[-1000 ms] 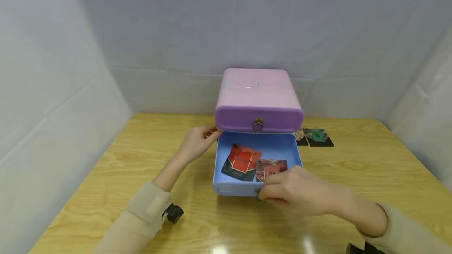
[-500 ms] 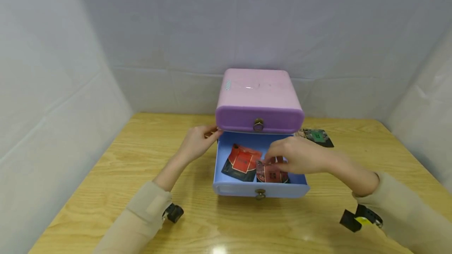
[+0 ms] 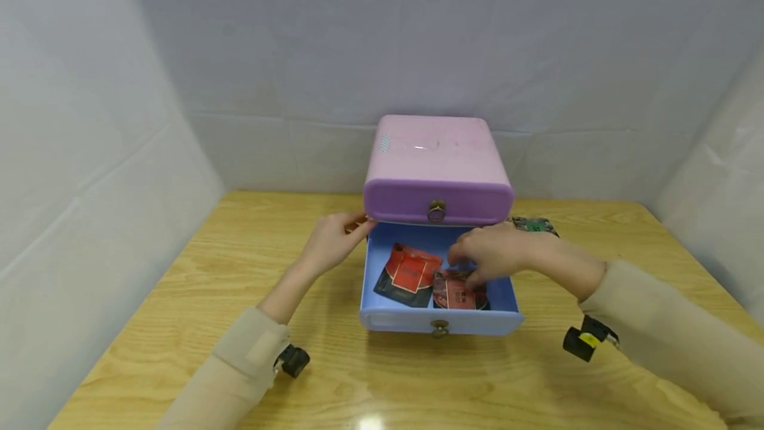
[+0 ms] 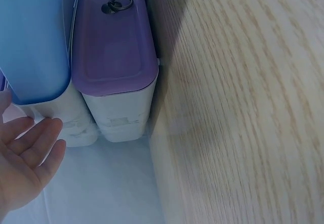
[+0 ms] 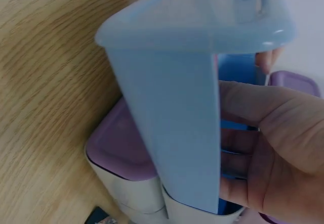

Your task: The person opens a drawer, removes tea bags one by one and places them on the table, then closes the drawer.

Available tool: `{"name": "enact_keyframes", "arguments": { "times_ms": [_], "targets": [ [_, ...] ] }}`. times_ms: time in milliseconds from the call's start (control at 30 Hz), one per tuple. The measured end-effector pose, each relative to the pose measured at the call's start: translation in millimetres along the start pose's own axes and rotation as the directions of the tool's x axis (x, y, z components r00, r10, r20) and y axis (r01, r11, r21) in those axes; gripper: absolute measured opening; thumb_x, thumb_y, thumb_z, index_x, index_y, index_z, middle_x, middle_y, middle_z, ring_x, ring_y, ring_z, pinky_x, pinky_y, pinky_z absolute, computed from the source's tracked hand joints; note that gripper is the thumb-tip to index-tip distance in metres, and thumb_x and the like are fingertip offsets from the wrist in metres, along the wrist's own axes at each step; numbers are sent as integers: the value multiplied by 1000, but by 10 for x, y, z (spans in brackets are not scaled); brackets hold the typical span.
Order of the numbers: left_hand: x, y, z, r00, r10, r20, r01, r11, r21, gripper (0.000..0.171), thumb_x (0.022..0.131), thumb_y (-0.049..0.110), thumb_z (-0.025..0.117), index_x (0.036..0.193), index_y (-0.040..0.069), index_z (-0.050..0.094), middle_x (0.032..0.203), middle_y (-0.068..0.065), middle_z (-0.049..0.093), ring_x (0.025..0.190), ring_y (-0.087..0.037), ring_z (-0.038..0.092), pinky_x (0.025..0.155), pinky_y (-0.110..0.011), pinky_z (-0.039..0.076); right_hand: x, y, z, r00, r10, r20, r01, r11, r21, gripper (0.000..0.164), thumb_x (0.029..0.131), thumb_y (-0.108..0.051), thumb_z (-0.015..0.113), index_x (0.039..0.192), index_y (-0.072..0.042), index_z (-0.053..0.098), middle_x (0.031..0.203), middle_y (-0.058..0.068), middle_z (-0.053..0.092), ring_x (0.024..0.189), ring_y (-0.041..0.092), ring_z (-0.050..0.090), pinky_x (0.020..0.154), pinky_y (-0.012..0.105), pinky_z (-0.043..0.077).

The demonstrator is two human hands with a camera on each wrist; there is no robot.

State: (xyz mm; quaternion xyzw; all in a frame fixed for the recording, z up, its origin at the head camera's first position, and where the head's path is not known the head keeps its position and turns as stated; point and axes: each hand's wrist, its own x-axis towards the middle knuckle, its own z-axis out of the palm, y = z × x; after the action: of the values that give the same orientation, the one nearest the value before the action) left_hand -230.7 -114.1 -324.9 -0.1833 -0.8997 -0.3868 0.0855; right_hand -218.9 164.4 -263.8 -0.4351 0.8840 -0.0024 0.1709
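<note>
A blue drawer with a ring pull stands pulled out below the purple-fronted top drawer of a small pink cabinet. Two flat sachets lie inside it: a red and black sachet at left and a dark red sachet at right. My right hand reaches over the drawer's right wall, thumb at the right sachet and fingers curved apart behind it. In the right wrist view the drawer wall partly hides those fingers. My left hand touches the cabinet's left side with extended fingers.
A lower purple drawer with a ring sits beneath the blue one, pushed in. On the wooden table, a dark sachet with a green label lies behind my right hand. Pale cloth hangs at the back and both sides.
My right hand has left the blue drawer's ring pull, moved up and back into the drawer, and lowered beside the right sachet. My left hand has stayed at the cabinet's side.
</note>
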Motion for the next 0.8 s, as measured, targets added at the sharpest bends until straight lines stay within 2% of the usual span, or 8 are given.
{"name": "enact_keyframes", "arguments": {
  "times_ms": [167, 333, 533, 800],
  "targets": [
    [-11, 0, 1, 1000, 1, -2, -1, 1000, -4, 41, 93, 33, 56, 118, 2, 63, 103, -13, 68, 86, -25, 66, 72, -37, 53, 84, 1, 41, 999, 8, 52, -8, 1000, 4, 32, 76, -24, 75, 104, -13, 63, 82, -6, 55, 69, 8, 50, 57, 27, 42],
    [-15, -5, -6, 1000, 1, 5, -1, 1000, -7, 42, 93, 33, 56, 119, 1, 62, 103, -13, 68, 86, -24, 66, 71, -36, 53, 118, -9, 53, 996, 30, 82, -29, 1000, -4, 25, 76, -23, 76, 94, -16, 61, 77, -8, 54, 66, 8, 49, 57, 26, 42],
    [-19, -11, -19, 1000, -9, 11, 9, 1000, -15, 42, 93, 33, 56, 119, 0, 62, 102, -14, 68, 86, -24, 66, 71, -36, 53, 80, 3, -13, 997, 24, 77, -27, 999, 40, 16, 77, -22, 73, 83, -19, 59, 72, -9, 50, 63, 7, 45, 55, 24, 38],
    [-21, -19, -24, 1000, -11, -2, 11, 1000, -8, 41, 92, 33, 57, 118, 1, 63, 101, -13, 68, 84, -23, 66, 70, -36, 53, 9, 30, -56, 998, -17, 52, 12, 995, 98, 11, 81, -17, 70, 84, -16, 59, 71, -10, 52, 61, 5, 45, 53, 23, 39]
  ]
}}
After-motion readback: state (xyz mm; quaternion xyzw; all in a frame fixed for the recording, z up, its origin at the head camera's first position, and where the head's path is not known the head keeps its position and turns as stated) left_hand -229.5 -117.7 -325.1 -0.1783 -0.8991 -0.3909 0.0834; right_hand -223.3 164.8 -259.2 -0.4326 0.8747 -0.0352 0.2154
